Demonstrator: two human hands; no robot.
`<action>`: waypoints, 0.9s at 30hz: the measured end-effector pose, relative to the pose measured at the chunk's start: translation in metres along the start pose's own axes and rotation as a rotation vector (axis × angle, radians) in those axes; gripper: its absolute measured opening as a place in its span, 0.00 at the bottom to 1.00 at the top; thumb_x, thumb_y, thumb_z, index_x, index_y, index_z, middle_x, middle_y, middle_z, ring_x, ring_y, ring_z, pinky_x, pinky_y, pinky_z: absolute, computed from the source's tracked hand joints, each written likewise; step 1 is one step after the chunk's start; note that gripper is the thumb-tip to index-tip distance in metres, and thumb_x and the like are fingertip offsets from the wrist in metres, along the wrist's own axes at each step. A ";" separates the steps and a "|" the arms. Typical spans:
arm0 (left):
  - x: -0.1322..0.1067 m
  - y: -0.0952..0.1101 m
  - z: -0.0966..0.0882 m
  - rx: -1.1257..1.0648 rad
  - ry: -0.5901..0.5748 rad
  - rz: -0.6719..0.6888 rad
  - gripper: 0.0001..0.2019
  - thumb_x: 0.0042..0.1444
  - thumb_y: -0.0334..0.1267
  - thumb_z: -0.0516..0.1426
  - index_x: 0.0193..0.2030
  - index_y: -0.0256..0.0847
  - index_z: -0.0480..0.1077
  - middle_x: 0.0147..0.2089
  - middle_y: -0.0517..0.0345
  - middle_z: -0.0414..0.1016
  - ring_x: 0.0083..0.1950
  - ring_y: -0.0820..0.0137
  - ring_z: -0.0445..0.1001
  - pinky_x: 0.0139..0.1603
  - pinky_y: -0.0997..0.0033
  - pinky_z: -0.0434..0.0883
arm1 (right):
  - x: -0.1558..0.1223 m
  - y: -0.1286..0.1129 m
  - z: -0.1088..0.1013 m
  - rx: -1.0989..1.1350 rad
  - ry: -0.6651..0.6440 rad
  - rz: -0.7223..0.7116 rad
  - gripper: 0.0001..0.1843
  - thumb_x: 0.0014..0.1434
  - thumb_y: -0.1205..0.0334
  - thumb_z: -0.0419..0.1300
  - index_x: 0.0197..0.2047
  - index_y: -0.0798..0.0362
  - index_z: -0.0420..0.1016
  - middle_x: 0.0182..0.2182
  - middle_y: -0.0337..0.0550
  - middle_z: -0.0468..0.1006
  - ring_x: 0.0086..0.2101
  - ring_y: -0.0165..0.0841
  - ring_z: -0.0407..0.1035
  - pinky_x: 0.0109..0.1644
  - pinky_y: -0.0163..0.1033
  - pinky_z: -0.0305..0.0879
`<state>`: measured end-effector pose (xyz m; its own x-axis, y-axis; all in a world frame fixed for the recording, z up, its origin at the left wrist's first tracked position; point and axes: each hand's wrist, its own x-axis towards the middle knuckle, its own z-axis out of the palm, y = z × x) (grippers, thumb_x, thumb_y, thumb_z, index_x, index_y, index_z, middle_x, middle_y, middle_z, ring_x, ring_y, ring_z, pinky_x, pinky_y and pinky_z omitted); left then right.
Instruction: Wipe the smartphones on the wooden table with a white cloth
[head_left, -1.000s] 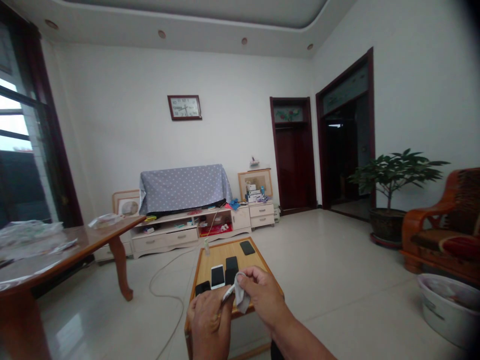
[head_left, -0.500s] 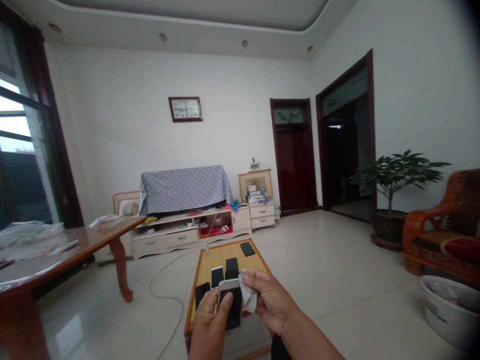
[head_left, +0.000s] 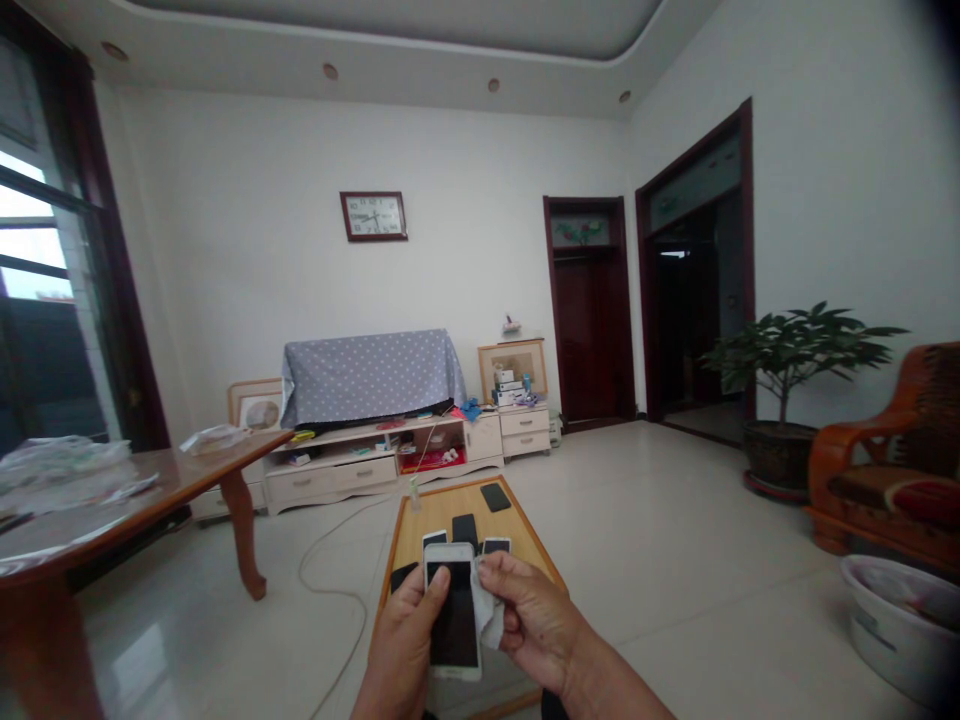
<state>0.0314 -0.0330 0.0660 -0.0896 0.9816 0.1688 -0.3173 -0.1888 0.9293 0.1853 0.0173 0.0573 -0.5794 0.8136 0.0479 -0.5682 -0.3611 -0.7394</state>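
Note:
A white smartphone (head_left: 454,625) with a dark screen is gripped in my left hand (head_left: 405,635), the thumb lying across its face. My right hand (head_left: 536,615) pinches a crumpled whitish cloth (head_left: 489,608) against the phone's right edge. Beyond them, on a small wooden table (head_left: 439,503), lie several more phones: a black phone (head_left: 495,497) at the far right, a dark one (head_left: 464,530) in the middle, a white-framed phone (head_left: 435,540) beside it, another white one (head_left: 496,546) behind my right hand, and a black one (head_left: 403,577) at the left, partly covered.
A small clear bottle (head_left: 415,490) stands at the small table's far left corner. To the left is a larger wooden table (head_left: 172,480) bearing plastic bags. A cable (head_left: 330,590) trails over the floor. On the right are a white bucket (head_left: 892,620) and a wooden armchair (head_left: 847,450).
Both hands have brought the phone a little to the left and more upright, showing more of its screen. The cloth stays at its right edge. A white phone behind my right hand has come into view.

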 end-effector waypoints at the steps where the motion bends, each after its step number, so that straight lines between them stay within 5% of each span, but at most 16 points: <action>1: 0.001 0.001 -0.001 -0.007 0.004 -0.005 0.21 0.62 0.47 0.61 0.58 0.41 0.73 0.48 0.51 0.82 0.46 0.62 0.79 0.49 0.63 0.74 | -0.001 0.004 -0.001 -0.013 0.001 0.007 0.23 0.47 0.53 0.76 0.34 0.53 0.68 0.17 0.26 0.64 0.14 0.18 0.46 0.18 0.28 0.33; 5: 0.001 0.004 -0.003 -0.017 0.021 -0.008 0.23 0.59 0.49 0.62 0.57 0.38 0.74 0.46 0.49 0.83 0.46 0.59 0.80 0.48 0.60 0.75 | -0.001 0.012 -0.003 -0.057 -0.004 0.029 0.24 0.46 0.50 0.76 0.32 0.52 0.67 0.15 0.25 0.63 0.14 0.19 0.44 0.18 0.29 0.32; 13: -0.003 0.001 0.007 -0.037 -0.006 0.003 0.23 0.60 0.48 0.62 0.58 0.38 0.74 0.49 0.48 0.82 0.48 0.60 0.79 0.52 0.59 0.74 | 0.006 -0.014 0.008 -0.032 0.026 -0.063 0.25 0.44 0.54 0.77 0.36 0.52 0.68 0.18 0.25 0.65 0.16 0.18 0.45 0.19 0.28 0.33; 22: 0.000 0.006 -0.005 0.003 0.058 0.005 0.23 0.60 0.51 0.61 0.55 0.37 0.74 0.44 0.49 0.83 0.42 0.62 0.80 0.45 0.63 0.75 | -0.009 0.028 -0.004 -0.063 0.027 0.081 0.20 0.48 0.55 0.74 0.35 0.51 0.68 0.17 0.25 0.63 0.14 0.18 0.45 0.19 0.28 0.35; 27: -0.001 0.000 0.001 -0.035 -0.010 -0.022 0.22 0.61 0.48 0.61 0.58 0.39 0.73 0.49 0.49 0.82 0.46 0.62 0.79 0.48 0.64 0.73 | 0.005 -0.002 0.005 0.007 0.015 -0.018 0.22 0.46 0.57 0.76 0.36 0.52 0.68 0.18 0.25 0.65 0.15 0.18 0.46 0.19 0.27 0.37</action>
<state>0.0328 -0.0343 0.0666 -0.0730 0.9856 0.1523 -0.3524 -0.1683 0.9206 0.1809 0.0202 0.0622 -0.5607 0.8264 0.0511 -0.5822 -0.3496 -0.7340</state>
